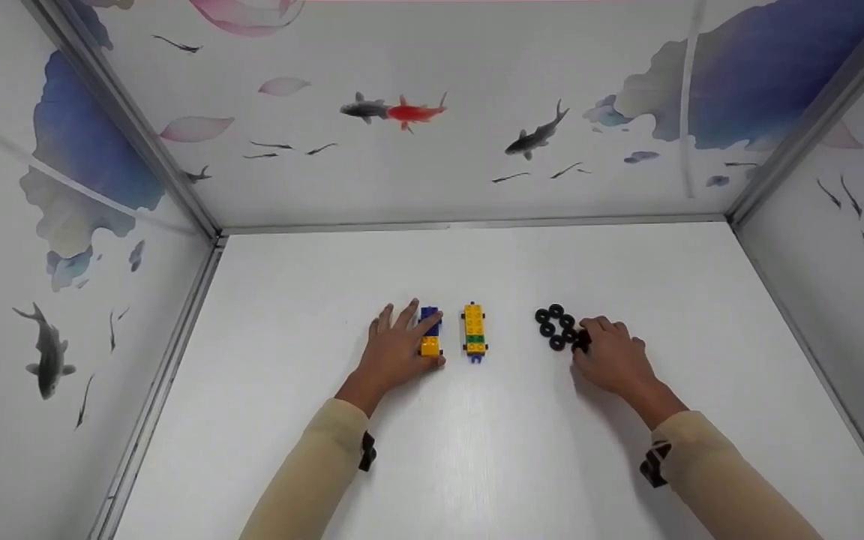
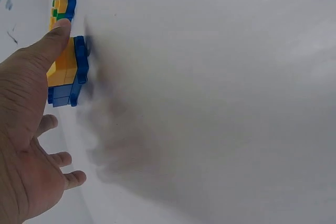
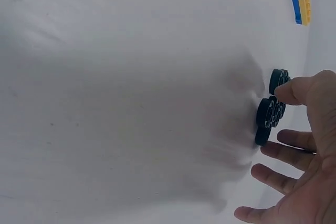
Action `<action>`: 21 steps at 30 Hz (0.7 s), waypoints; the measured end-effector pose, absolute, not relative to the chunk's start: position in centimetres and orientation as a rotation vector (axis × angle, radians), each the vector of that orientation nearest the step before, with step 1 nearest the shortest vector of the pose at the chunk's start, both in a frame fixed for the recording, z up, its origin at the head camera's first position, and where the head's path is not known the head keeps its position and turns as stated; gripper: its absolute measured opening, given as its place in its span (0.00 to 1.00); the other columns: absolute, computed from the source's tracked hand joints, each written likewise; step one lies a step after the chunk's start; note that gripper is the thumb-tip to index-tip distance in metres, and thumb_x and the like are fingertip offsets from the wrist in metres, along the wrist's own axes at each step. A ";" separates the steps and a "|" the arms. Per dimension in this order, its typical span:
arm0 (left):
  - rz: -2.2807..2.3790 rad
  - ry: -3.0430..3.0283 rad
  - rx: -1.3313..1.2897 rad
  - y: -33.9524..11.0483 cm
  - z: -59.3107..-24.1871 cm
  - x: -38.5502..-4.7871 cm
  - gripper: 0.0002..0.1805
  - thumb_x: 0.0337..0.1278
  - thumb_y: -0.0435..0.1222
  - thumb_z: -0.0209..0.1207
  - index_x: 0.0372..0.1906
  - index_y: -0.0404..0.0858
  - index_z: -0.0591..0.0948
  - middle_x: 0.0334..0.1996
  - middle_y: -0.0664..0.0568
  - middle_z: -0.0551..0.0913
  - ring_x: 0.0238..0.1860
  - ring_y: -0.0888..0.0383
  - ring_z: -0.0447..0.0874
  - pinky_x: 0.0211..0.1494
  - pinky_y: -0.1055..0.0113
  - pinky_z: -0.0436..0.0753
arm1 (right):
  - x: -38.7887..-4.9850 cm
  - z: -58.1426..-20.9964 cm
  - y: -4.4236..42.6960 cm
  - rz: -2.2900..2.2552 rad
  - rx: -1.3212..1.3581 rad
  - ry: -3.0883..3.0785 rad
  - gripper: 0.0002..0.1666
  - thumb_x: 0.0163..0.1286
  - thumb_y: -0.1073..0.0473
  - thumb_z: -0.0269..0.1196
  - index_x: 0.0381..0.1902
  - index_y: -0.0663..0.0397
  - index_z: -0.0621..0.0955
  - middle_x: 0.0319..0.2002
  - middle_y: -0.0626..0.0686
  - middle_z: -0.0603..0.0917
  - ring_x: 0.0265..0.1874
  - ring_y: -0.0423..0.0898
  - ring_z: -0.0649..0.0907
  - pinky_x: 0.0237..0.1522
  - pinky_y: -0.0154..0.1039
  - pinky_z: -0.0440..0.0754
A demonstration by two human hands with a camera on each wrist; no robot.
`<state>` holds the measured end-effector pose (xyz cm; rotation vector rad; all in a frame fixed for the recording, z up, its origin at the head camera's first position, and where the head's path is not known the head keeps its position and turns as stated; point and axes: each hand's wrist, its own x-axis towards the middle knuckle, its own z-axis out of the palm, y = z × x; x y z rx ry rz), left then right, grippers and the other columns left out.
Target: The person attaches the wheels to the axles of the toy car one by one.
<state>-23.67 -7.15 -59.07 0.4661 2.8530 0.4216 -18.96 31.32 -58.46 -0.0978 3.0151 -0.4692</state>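
Right of centre, the right hand [image 1: 616, 358] has fingertips at the wheels [image 1: 550, 331], grip unclear; well left, the left hand [image 1: 396, 351] spreads straight-fingered over a car [image 1: 430, 347] whose long axis runs up-frame.

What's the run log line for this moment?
left grip: over blue-yellow brick piece | right grip: at black wheels | yellow-green brick piece: between grips

A white worktop [image 1: 507, 465] carries a soft sheen of light. Behind its far edge rises a white back wall [image 1: 447, 187], printed with a red fish [image 1: 415, 113], dark fish and pink petals. White side walls [image 1: 837, 300] flank its left and right edges, grey strips [image 1: 117, 97] line the seams, and blue washes [image 1: 777, 75] spread above both far corners.
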 end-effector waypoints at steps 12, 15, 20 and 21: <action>0.524 2.838 0.478 -7.0 -59.5 -24.1 0.45 0.68 0.60 0.70 0.86 0.62 0.67 0.90 0.49 0.58 0.87 0.30 0.56 0.88 0.30 0.60 | -19.2 -59.0 31.8 -0.421 -0.204 3.102 0.25 0.77 0.69 0.65 0.70 0.64 0.81 0.66 0.68 0.82 0.63 0.73 0.81 0.50 0.76 0.87; 0.536 2.850 0.483 -7.0 -59.5 -24.3 0.45 0.66 0.59 0.71 0.85 0.61 0.68 0.88 0.47 0.62 0.84 0.33 0.60 0.87 0.32 0.63 | -19.3 -59.1 32.0 -0.405 -0.237 3.121 0.22 0.77 0.68 0.67 0.67 0.64 0.83 0.63 0.67 0.82 0.61 0.71 0.82 0.46 0.74 0.88; 0.617 2.849 0.473 -7.2 -59.6 -24.2 0.45 0.63 0.57 0.75 0.83 0.58 0.71 0.84 0.45 0.65 0.81 0.37 0.65 0.85 0.38 0.69 | -19.3 -59.4 32.2 -0.412 -0.259 3.139 0.17 0.78 0.67 0.67 0.61 0.64 0.85 0.58 0.64 0.83 0.56 0.67 0.83 0.41 0.71 0.88; 0.643 2.841 0.466 -7.3 -59.7 -24.2 0.45 0.62 0.57 0.76 0.82 0.58 0.71 0.84 0.45 0.65 0.80 0.37 0.65 0.85 0.39 0.71 | -19.3 -59.5 32.3 -0.418 -0.256 3.138 0.16 0.78 0.67 0.67 0.60 0.64 0.86 0.57 0.64 0.83 0.55 0.66 0.83 0.41 0.70 0.88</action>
